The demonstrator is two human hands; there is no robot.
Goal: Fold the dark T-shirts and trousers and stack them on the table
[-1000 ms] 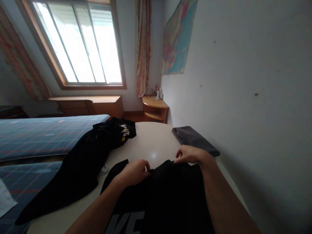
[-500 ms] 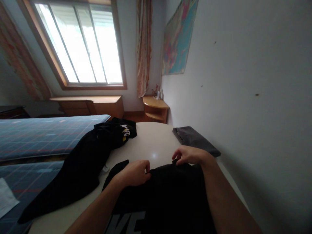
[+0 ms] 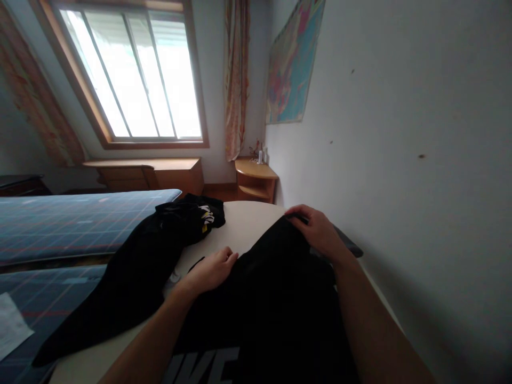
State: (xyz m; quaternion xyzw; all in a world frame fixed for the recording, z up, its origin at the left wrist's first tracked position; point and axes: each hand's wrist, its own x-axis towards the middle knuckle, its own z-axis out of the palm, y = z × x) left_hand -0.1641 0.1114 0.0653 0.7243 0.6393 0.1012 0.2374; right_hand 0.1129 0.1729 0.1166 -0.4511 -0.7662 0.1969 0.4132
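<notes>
A black shirt with large grey letters lies spread on the white table in front of me. My right hand pinches its far edge between thumb and fingers, with that part lifted into a peak. At the left part of the same far edge, my left hand has its fingers closed on the cloth. Left of the left hand lies a heap of black clothing with a white and yellow print, hanging over the table's side. A folded dark grey cloth is mostly hidden behind my right hand and the raised fabric.
The white table has a rounded far end. Beds with blue plaid mattresses stand on the left, with a white sheet on the nearer one. A wall runs close along the right. A corner shelf stands beyond.
My right hand has moved up and away, pulling the shirt's far edge into a raised peak that now covers part of the grey cloth. My left hand has shifted slightly left and up.
</notes>
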